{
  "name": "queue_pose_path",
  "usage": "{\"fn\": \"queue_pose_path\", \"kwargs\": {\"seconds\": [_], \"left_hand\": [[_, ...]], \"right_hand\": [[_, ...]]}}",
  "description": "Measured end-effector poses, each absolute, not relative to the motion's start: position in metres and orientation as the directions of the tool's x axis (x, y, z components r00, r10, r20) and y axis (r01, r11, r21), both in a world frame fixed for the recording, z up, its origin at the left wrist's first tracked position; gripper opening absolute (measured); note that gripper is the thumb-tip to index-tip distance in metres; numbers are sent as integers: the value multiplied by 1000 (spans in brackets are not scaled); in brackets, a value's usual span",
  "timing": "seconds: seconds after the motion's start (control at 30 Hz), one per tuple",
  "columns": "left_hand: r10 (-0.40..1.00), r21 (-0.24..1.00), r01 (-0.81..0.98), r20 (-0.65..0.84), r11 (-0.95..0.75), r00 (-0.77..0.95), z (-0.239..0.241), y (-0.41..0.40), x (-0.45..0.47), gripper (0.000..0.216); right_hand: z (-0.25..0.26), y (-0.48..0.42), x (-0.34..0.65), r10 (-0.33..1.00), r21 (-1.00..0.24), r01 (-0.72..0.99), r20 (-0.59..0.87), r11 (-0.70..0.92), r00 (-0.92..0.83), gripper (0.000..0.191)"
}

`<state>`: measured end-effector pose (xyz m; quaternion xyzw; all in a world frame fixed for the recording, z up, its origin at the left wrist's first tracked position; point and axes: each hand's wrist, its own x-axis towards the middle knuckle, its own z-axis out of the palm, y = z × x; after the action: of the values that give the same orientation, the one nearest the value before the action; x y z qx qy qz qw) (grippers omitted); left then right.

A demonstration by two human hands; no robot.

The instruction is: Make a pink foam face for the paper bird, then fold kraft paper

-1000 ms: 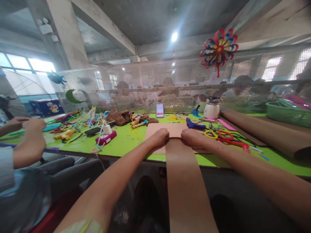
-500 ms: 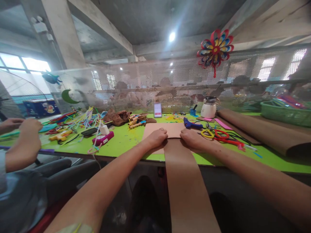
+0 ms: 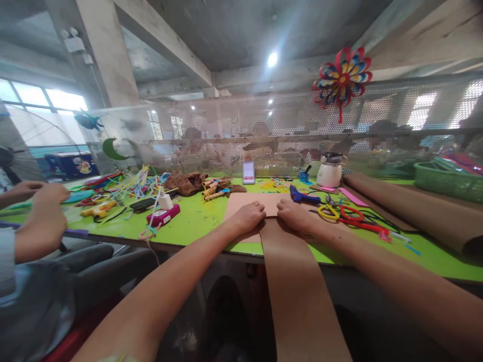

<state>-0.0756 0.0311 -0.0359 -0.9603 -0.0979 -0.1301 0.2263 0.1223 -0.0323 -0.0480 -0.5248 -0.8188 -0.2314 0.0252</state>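
A long strip of brown paper (image 3: 298, 286) runs from the table down past its front edge into my lap. Its far end lies on a lighter tan sheet (image 3: 241, 201), flat on the table. My left hand (image 3: 252, 216) is closed at the left corner of the strip's far end, thumb and fingers pinched on it. At the right corner my right hand (image 3: 292, 215) is curled in the same way, fingertips on the paper edge. Only a small gap separates the two hands. Just beyond my right hand lies a blue glue gun (image 3: 300, 195).
Scissors with red and yellow handles (image 3: 349, 216) and a brown paper roll (image 3: 411, 208) lie right. A purple power strip (image 3: 164, 216) and colourful strips (image 3: 139, 183) lie left. A phone (image 3: 248, 172) stands at the back. Another person's arm (image 3: 43, 221) is at far left.
My hands have come slightly closer together along the strip's far edge. The whole view has shifted a little, so things appear farther right.
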Motion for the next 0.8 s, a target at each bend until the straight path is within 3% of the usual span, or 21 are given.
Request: {"fn": "queue_pose_path", "kwargs": {"seconds": [0.17, 0.33, 0.43, 0.8], "left_hand": [[136, -330, 241, 310, -913, 941, -33, 30, -75, 16], [391, 193, 342, 382, -920, 837, -35, 35, -78, 15], [486, 332, 376, 364, -865, 795, -37, 40, -72, 32], [666, 842, 255, 154, -474, 729, -34, 42, -47, 35]], "right_hand": [[-49, -41, 125, 854, 346, 880, 291, 327, -432, 19], [-51, -43, 122, 847, 342, 894, 342, 290, -406, 16], [-54, -44, 122, 829, 342, 903, 401, 260, -391, 16], [-57, -49, 122, 697, 365, 890, 562, 275, -446, 15]]}}
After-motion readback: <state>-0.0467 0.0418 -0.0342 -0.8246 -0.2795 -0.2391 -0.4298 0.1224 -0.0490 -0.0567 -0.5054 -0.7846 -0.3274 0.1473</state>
